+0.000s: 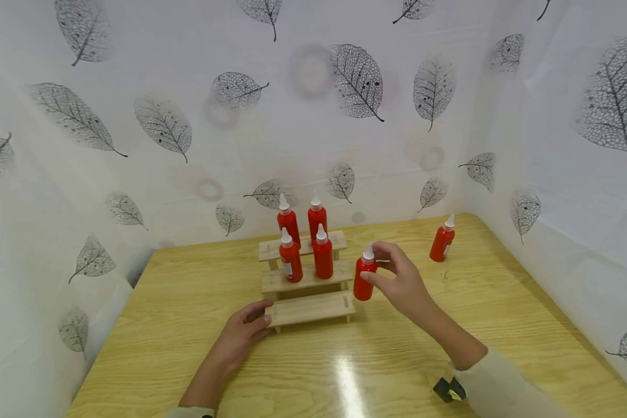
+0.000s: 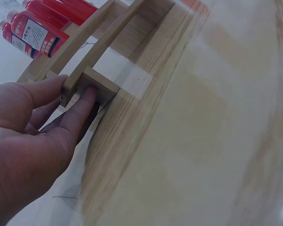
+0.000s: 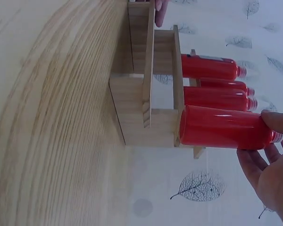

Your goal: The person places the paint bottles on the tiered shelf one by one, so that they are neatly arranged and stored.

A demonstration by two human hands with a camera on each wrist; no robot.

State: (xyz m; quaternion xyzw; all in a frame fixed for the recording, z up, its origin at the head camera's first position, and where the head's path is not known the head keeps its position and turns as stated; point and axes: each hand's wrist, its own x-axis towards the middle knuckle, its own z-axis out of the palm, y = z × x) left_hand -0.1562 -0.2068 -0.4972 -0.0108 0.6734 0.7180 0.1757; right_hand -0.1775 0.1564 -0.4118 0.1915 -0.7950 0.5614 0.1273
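Observation:
My right hand (image 1: 399, 281) pinches a red squeeze bottle (image 1: 363, 284) with a white nozzle, thumb on one side and fingers on the other near its top. That bottle is upright, just right of a three-step wooden rack (image 1: 310, 309). With thumb and fingers my left hand (image 1: 242, 334) grips the left end of the rack's lowest step, and the left wrist view shows a finger (image 2: 82, 106) under the board. Two red bottles stand on the middle step, the left one (image 1: 291, 262) with a label turned forward. Another two, including a bottle (image 1: 317, 217), stand on the top step.
One more red bottle (image 1: 442, 241) stands alone at the table's back right. A small dark object (image 1: 449, 389) lies by the right sleeve. White sheeting (image 1: 313, 139) with a leaf print rises behind and beside the wooden table (image 1: 198, 284).

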